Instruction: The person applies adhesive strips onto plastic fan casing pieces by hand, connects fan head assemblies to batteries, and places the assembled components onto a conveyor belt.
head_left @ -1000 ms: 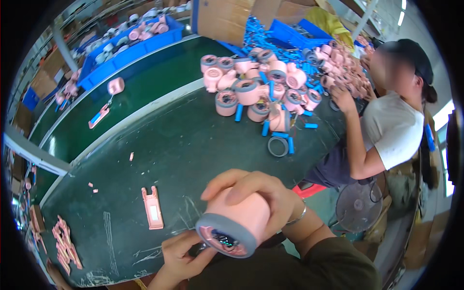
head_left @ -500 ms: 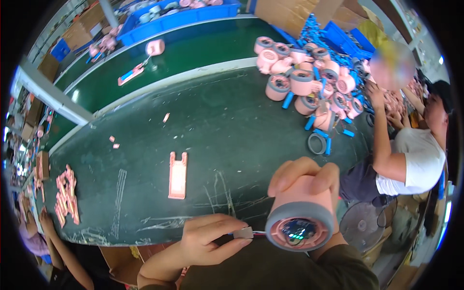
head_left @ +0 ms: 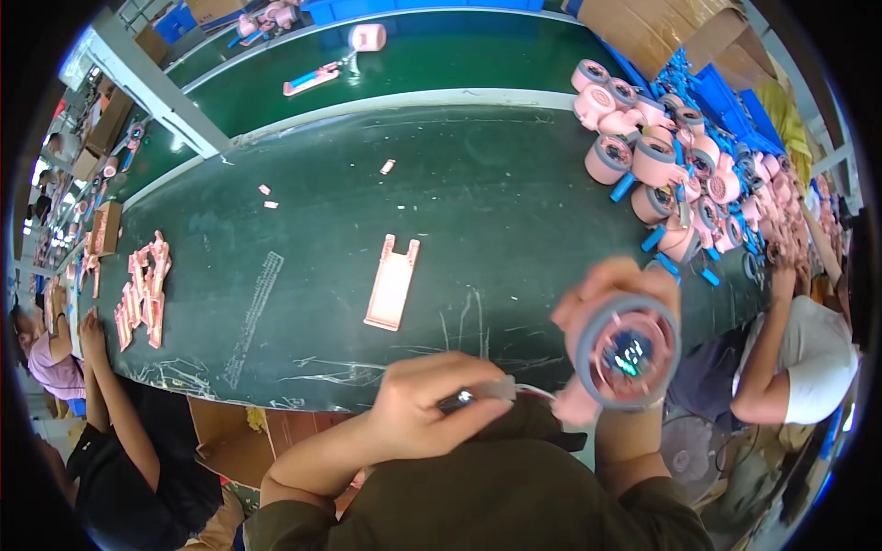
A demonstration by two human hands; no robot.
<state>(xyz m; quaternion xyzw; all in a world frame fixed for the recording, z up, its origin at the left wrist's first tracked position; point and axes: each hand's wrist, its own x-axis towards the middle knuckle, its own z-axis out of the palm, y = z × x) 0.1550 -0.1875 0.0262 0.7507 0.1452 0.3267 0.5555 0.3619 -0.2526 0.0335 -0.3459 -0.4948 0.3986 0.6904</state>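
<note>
My right hand [head_left: 611,280] is wrapped round a pink round housing [head_left: 663,312] with a grey rim, lifted over the belt's near edge. Its open face is tilted up towards me, and a circuit board [head_left: 630,353] with small green lights shows inside. A pink stub juts from its lower side. To the left, my left hand [head_left: 418,404] pinches a small greyish block [head_left: 498,389] between thumb and fingers. Thin wires [head_left: 536,391] run from the block to the housing. Beyond my hands, a flat pink shell [head_left: 392,285] lies on the dark green belt [head_left: 322,211].
A heap of pink housings [head_left: 657,161] with blue cylinders lies at the far right. Stacked pink shells [head_left: 142,294] sit at the left. A housing wired to a shell [head_left: 312,80] rests on the farther belt. Co-workers' arms [head_left: 115,395] reach in at both sides.
The housing has been raised and turned, so its open face shows more and the pink stub appears. My left hand still pinches the block. The whole view has shifted.
</note>
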